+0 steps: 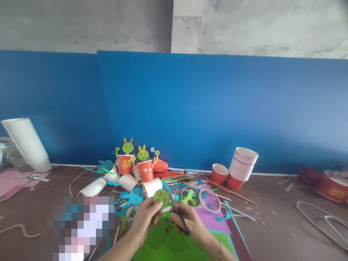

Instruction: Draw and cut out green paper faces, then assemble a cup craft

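Note:
My left hand pinches a round green paper cutout with drawn markings on it. In my right hand is a pair of scissors with black handles, its blades pointing up beside the cutout's right edge. I cannot tell whether the blades touch the paper. Below both hands lies a sheet of green paper. Just beyond my left hand rest a blue paper rabbit head and a white paper cup on its side.
Two red cups with green rabbit figures stand at the back. Stacked paper cups and a single red cup are to the right. Rolls of tape, straws and paper scraps crowd the middle. A tall white cup stack leans far left.

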Action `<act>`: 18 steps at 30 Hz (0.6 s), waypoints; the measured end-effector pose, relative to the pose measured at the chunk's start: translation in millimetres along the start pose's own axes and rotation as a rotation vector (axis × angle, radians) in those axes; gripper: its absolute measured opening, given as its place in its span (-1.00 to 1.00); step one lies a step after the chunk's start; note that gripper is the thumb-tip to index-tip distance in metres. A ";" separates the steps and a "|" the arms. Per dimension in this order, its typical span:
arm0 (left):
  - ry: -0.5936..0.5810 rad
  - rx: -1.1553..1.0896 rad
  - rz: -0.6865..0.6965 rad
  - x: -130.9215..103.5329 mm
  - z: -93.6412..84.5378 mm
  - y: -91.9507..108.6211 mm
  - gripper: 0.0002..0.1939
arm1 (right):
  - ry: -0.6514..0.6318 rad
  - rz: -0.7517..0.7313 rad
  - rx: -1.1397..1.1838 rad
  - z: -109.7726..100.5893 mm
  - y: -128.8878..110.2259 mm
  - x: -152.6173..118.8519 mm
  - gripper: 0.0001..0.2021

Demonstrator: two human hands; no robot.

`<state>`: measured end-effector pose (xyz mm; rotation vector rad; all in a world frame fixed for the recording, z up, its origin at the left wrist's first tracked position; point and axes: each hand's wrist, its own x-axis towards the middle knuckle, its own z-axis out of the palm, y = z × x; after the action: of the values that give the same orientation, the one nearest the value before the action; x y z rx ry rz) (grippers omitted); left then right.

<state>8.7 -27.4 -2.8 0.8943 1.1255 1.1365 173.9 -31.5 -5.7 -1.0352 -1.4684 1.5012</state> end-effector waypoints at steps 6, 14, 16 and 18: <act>-0.021 -0.008 0.027 2.7 -2.0 -4.6 -0.68 | -0.027 0.003 0.045 -0.1 5.7 0.2 -0.63; -0.036 0.005 0.014 1.3 -1.8 -3.3 -0.70 | -0.046 -0.013 0.028 -2.4 9.3 0.9 -0.60; -0.032 -0.002 0.008 1.3 -1.7 -2.4 -0.70 | -0.051 -0.009 0.036 -2.2 8.7 0.8 -0.61; -0.030 -0.002 0.000 1.5 -1.7 -2.0 -0.70 | -0.052 -0.003 0.037 -2.0 8.2 0.8 -0.61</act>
<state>7.5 -26.4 -5.5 0.9069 1.0999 1.1205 175.5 -30.3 -13.9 -0.9786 -1.4717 1.5578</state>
